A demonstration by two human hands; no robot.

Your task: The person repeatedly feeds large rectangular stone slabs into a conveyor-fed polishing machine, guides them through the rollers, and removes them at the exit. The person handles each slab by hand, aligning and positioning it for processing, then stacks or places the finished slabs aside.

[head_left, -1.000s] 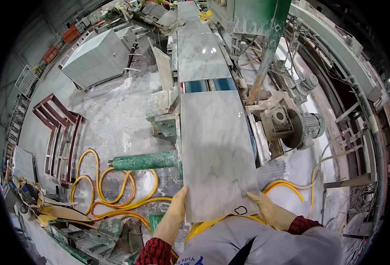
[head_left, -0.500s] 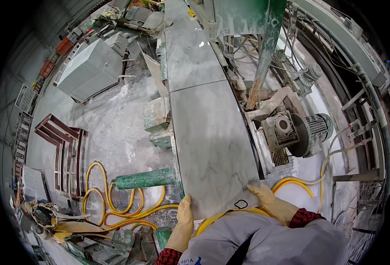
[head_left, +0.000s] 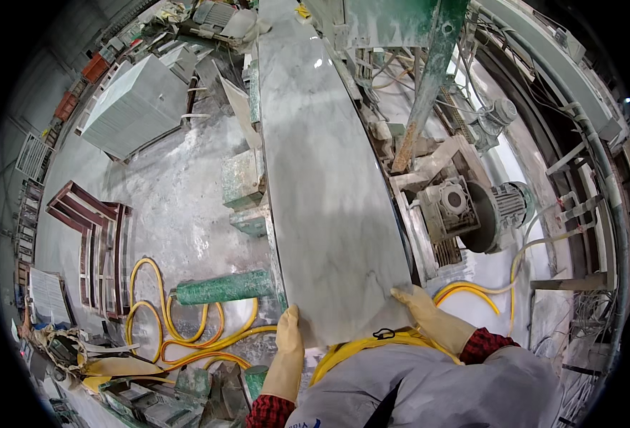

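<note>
A long grey marble slab (head_left: 333, 207) with faint veins runs away from me along a narrow conveyor line. My left hand (head_left: 286, 353), in a cream rubber glove, is closed at the slab's near left corner. On the near right edge, my gloved right hand (head_left: 437, 319) is closed too, thumb side over the top. The undersides of both grips are hidden. Between them, a small black loop (head_left: 384, 333) sits at the slab's near end, against the yellow band (head_left: 350, 347) at my waist. A grey apron (head_left: 415, 381) covers my front.
A motor (head_left: 507, 205) with a gearbox stands right of the line. A green post (head_left: 429, 85) rises beyond it. On the left lie a green cylinder (head_left: 222, 287), looped yellow hoses (head_left: 165, 335) and a reddish-brown frame (head_left: 104, 250). Farther back sits a stack of slabs (head_left: 136, 103).
The dark seam that crossed the stone is no longer visible, and the surface looks continuous. The black loop is closer to the yellow band. Both hands stay at the slab's near corners. My view has shifted slightly.
</note>
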